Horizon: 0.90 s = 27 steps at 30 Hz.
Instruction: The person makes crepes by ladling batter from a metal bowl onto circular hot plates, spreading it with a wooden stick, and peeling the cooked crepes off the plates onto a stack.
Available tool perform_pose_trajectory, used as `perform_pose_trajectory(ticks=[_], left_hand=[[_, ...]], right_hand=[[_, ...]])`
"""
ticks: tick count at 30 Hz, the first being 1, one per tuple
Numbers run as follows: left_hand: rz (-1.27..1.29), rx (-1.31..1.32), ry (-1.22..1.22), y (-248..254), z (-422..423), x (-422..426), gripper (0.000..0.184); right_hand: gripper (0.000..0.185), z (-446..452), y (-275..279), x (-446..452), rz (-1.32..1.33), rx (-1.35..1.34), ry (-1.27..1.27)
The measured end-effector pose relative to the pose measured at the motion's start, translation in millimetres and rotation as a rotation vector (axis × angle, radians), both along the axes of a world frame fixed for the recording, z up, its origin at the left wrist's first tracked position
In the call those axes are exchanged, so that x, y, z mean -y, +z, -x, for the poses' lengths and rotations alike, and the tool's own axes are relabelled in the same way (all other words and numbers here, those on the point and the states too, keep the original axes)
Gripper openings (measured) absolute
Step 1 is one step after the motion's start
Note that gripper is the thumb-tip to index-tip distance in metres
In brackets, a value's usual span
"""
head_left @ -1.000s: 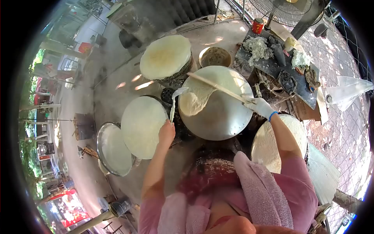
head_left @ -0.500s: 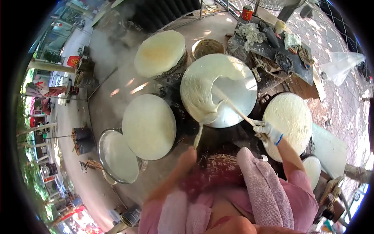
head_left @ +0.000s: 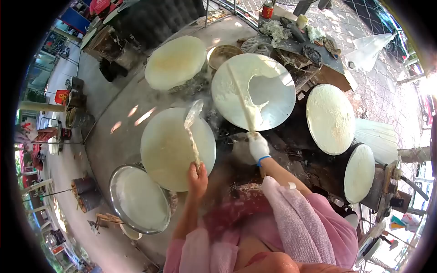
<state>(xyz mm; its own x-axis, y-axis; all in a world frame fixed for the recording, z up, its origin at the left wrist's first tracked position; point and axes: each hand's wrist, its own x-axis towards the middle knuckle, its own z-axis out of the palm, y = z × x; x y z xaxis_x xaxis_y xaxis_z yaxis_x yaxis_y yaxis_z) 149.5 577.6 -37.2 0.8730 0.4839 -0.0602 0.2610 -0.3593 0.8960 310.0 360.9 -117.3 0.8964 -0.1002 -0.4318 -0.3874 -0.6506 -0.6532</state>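
My bare left hand grips the batter-coated handle of a ladle. The ladle is over a round pale pan or batter sheet at left. In a white glove with a blue band, my right hand is closed around a long, thin wooden spreader. It lies across the left side of a round metal griddle. Pale batter covers the griddle's left and far parts in a curve. Bare metal shows in the middle and at right.
A metal basin of white batter stands at lower left. More batter-covered griddles stand at far left, right and lower right. A brown pot sits behind. A cluttered board holds a red can.
The ladle has moved left with my left hand, from the griddle to above the left pan. My right hand has come inward, swinging the spreader onto the griddle's left side. The view has shifted.
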Motion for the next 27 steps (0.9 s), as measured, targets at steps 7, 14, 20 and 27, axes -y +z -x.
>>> perform_pose_trajectory(ticks=[7, 14, 20, 27], left_hand=[[-0.028, 0.039, 0.039, -3.5, 26.3, 23.9, 0.023], [0.149, -0.095, 0.173, 4.6, 17.0, 73.6, 0.021], [0.149, -0.189, 0.254, 19.1, 9.3, 121.2, 0.023], [0.265, -0.159, 0.321, 39.9, -3.8, 164.8, 0.015]], right_hand=[[0.050, -11.4, -12.3, 56.0, -0.051, 0.075, 0.088], [0.047, -52.9, 14.5, 131.5, 0.258, 0.101, 0.229], [0.054, -52.1, 24.8, 163.8, 0.105, 0.047, 0.515], [0.047, -140.5, 15.7, 211.1, 0.198, 0.235, 0.330]])
